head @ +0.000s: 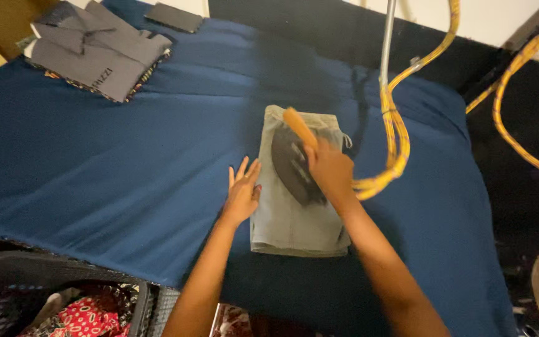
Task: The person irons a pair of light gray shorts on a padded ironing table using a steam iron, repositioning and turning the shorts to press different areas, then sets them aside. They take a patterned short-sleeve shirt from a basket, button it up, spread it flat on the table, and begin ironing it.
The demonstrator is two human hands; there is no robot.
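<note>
Right hand [330,171] grips the dark iron's orange wooden handle [299,128], pressing folded grey shorts [297,215] (mid-pass, seemingly) on the blue cloth-covered table [95,162]; left hand [243,193] lies flat, fingers spread, steadying their edge.

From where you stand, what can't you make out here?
- Iron soleplate: face down on the folded grey garment.
- Right hand and handle: motion-blurred.
- Yellow cord: leaves the top edge.
- Black basket contents: cut by the bottom edge.
- Left hand palm: pressed down flat.

Folded grey clothes [98,53], blk basket [14,281]
</note>
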